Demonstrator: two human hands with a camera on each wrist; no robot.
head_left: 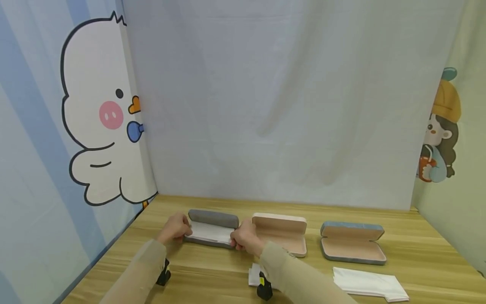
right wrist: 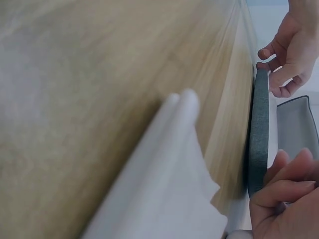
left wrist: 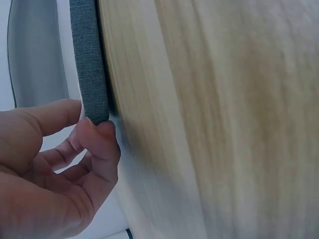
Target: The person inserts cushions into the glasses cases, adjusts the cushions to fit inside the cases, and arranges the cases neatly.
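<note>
A grey glasses case (head_left: 213, 218) stands with its lid raised on the left part of the table, a folded white cloth (head_left: 210, 232) lying in its base. My left hand (head_left: 175, 228) is at the case's left end. In the left wrist view, its thumb and fingers pinch the corner of the base (left wrist: 89, 59). My right hand (head_left: 246, 236) holds the right end, beside the cloth's edge. The right wrist view shows its curled fingers (right wrist: 286, 191) over the near end of the base; part of that grip is hidden.
To the right stand a cream glasses case (head_left: 281, 220) and a blue one (head_left: 352, 230), both with raised lids. One folded white cloth (head_left: 370, 283) lies before the blue case. Another cloth (head_left: 255, 276) is partly covered by my right wrist. A curtain (head_left: 284, 105) hangs behind the table.
</note>
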